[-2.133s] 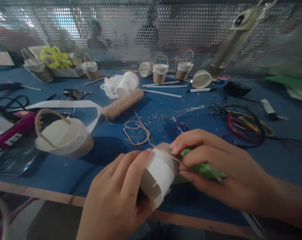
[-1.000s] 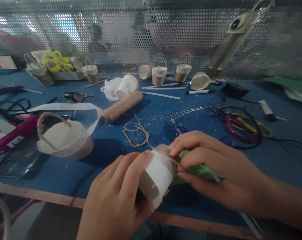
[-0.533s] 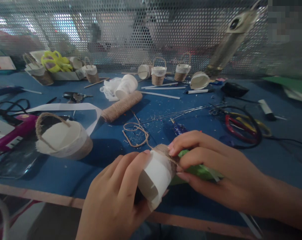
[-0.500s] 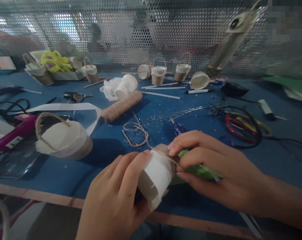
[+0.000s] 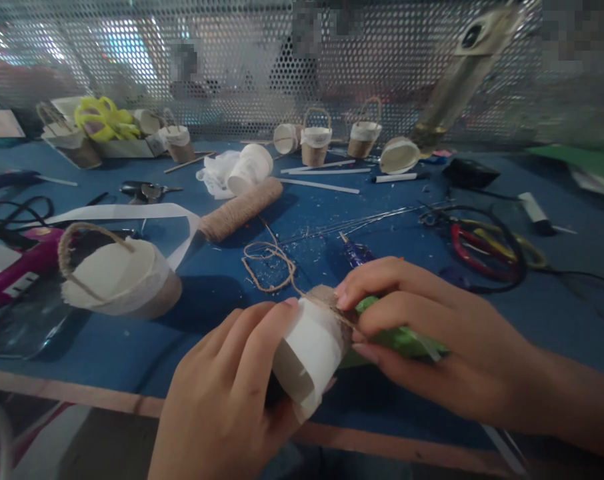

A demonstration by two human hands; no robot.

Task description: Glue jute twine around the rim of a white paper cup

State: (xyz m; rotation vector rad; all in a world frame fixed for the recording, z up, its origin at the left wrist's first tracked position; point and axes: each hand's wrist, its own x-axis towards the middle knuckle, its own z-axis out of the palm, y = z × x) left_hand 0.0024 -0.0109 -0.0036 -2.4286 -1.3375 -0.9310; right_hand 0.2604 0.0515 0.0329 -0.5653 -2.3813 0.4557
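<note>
My left hand (image 5: 227,393) is wrapped round a white paper cup (image 5: 309,353) held on its side near the table's front edge. Jute twine (image 5: 269,267) runs from a loose coil on the blue table to a band wound round the cup's far end. My right hand (image 5: 432,340) has its fingers closed against that wound end, pressing the twine, with a green object (image 5: 399,339) under its fingers; what that object is I cannot make out.
A twine spool (image 5: 239,210) lies mid-table. A finished cup basket with a twine handle (image 5: 115,277) lies at left beside a pink glue gun (image 5: 17,263). Small baskets (image 5: 315,143), scissors (image 5: 142,190), wires, red and yellow pliers (image 5: 487,243) and a mesh wall behind.
Both hands keep their hold on the cup and twine; only the view has shifted slightly to the right.
</note>
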